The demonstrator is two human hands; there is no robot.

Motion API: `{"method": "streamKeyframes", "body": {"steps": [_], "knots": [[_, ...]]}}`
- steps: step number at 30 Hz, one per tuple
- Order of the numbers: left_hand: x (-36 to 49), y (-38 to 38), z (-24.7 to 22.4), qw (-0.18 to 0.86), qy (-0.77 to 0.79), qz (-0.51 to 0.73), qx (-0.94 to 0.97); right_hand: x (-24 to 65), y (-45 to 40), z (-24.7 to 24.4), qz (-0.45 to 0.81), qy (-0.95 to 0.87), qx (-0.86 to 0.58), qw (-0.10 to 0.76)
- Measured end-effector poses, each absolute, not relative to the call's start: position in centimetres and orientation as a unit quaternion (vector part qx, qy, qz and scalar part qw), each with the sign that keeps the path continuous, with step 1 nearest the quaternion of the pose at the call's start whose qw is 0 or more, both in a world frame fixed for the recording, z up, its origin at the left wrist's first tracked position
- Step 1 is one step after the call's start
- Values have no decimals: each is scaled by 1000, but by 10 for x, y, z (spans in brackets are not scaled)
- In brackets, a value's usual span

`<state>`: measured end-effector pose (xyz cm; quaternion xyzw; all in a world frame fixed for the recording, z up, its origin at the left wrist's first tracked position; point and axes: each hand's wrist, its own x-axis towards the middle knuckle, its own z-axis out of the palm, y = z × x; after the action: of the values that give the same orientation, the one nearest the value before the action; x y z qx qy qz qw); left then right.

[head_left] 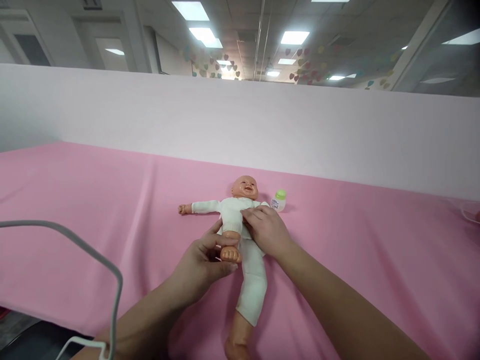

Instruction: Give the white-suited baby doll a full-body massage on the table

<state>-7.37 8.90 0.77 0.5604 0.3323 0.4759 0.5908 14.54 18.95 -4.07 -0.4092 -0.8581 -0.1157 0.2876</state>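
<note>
A white partition (240, 120) backs the pink-covered desk (337, 225); a green-capped bottle (279, 201) stands just beyond the right hand (268, 229), and a grey cord (118, 285) crosses before the left forearm. The doll (229, 209) lies face up mid-desk, bald, smiling, white-bodied, one leg raised. The left hand's (200, 260) grip closes around that foot; the right rests on the torso, its grip hard to tell.

A grey cable (82, 247) curves at left; a white partition (240, 125) stands below lit ceiling panels (295, 38).
</note>
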Motion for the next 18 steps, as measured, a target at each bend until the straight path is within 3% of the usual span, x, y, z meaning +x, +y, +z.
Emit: {"method": "streamKeyframes", "body": {"steps": [5,9,11,18], "knots": [[-91,64,15,575,354,443,590,157,184,-28,10,-780,-476,406],[-116,40,0,570,367,440,589,190,194,-15,112,-619,-554,545],[-125,31,-10,583,386,432,569,215,205,-15,131,-539,-603,574],[-142,10,-41,636,434,408,491,286,229,-47,232,-462,-744,423]]}}
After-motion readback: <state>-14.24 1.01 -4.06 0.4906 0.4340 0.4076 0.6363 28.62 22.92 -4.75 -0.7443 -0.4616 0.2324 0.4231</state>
